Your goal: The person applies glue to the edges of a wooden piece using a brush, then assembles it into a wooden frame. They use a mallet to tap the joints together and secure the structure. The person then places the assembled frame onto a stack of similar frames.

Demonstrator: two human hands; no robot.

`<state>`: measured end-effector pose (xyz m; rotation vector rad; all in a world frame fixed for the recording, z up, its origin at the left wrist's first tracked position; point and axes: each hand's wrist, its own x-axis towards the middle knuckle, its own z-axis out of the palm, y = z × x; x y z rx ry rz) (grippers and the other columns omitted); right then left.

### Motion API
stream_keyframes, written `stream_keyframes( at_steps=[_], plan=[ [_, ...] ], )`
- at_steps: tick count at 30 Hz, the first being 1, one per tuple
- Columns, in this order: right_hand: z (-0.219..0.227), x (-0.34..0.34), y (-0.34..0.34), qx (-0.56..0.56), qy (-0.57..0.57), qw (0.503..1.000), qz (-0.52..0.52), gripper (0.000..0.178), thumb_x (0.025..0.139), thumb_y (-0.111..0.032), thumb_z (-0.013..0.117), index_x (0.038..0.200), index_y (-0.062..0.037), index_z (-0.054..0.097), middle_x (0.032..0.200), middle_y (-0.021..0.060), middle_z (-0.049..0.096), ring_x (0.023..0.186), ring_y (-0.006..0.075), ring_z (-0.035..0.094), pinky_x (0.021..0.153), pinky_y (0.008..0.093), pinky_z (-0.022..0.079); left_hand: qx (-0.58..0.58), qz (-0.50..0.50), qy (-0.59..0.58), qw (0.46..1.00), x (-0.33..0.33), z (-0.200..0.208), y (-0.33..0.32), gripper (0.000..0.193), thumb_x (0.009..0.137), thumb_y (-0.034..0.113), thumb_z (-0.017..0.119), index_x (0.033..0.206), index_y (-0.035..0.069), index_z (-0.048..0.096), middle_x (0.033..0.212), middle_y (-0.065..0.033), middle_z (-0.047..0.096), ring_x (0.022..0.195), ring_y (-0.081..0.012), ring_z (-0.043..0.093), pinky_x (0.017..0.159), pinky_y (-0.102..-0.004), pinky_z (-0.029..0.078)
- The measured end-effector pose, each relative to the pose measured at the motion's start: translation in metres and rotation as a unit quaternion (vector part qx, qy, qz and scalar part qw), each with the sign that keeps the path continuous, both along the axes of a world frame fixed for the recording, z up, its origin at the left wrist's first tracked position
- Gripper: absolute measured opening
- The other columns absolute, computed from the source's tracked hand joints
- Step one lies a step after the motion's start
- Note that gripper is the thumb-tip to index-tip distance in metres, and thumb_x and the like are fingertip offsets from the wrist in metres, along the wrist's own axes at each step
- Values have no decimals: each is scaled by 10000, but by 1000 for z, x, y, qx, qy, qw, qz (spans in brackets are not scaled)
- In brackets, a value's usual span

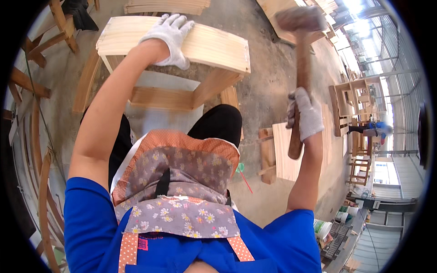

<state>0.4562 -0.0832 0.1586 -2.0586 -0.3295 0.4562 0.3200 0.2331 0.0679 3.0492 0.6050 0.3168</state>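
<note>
A pale wooden frame like an open drawer box (214,45) stands on edge before my knees, its wide top board facing up. My left hand (169,37), in a light grey work glove, lies spread on that board with the fingers apart. Off to the right, my gloved right hand (306,113) is wrapped round the wooden handle of a hammer (303,63). The hammer is raised upright, and its heavy, reddish-brown head is blurred by motion. It is apart from the wooden frame.
Wooden boards (287,154) lie on the concrete floor at the right. Another stack of boards (166,6) is at the far edge. Wooden trestles (63,29) stand at the left. A person in blue (375,129) is far off right, near wooden frames (357,98).
</note>
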Motion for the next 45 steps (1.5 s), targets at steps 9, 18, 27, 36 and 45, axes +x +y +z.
stream_keyframes(
  at_steps=[9, 18, 27, 36, 45],
  plan=[
    [5, 10, 6, -185, -1, 982, 39, 345, 867, -361, 617, 923, -25, 558, 576, 17, 485, 429, 113, 459, 378, 271, 382, -14, -1, -2, 1000, -3, -3, -3, 989, 586, 399, 727, 1405, 43, 302, 1443, -163, 290, 1369, -305, 215, 1157, -373, 163],
    [-55, 21, -15, -224, -161, 954, 114, 333, 873, -377, 608, 851, -49, 563, 567, 15, 496, 421, 95, 449, 398, 250, 387, -25, -2, 0, 1000, -3, 0, -8, 995, 579, 390, 730, 1408, 50, 299, 1452, -163, 281, 1370, -308, 214, 1154, -371, 168],
    [-30, 2, 13, -55, -63, 996, -27, 309, 868, -343, 615, 808, -44, 565, 554, 9, 499, 428, 107, 468, 373, 262, 386, -12, 1, 16, 1000, 0, -2, -6, 997, 595, 399, 713, 1415, 34, 280, 1455, -167, 277, 1375, -309, 206, 1157, -369, 158],
    [1, 5, 18, 13, -36, 999, -23, 322, 863, -341, 617, 867, -24, 559, 555, 17, 476, 424, 112, 455, 386, 261, 385, -7, 6, -18, 1000, -7, -8, 7, 1004, 547, 405, 730, 1383, 19, 329, 1435, -211, 302, 1366, -335, 230, 1150, -399, 157],
    [-52, 0, 10, -143, 59, 988, 27, 330, 879, -367, 591, 842, -45, 526, 526, 34, 469, 379, 147, 455, 337, 298, 396, -84, -42, -4, 996, -32, 5, 3, 1000, 612, 468, 705, 1401, -2, 307, 1463, -224, 263, 1376, -357, 216, 1138, -401, 181]
  ],
)
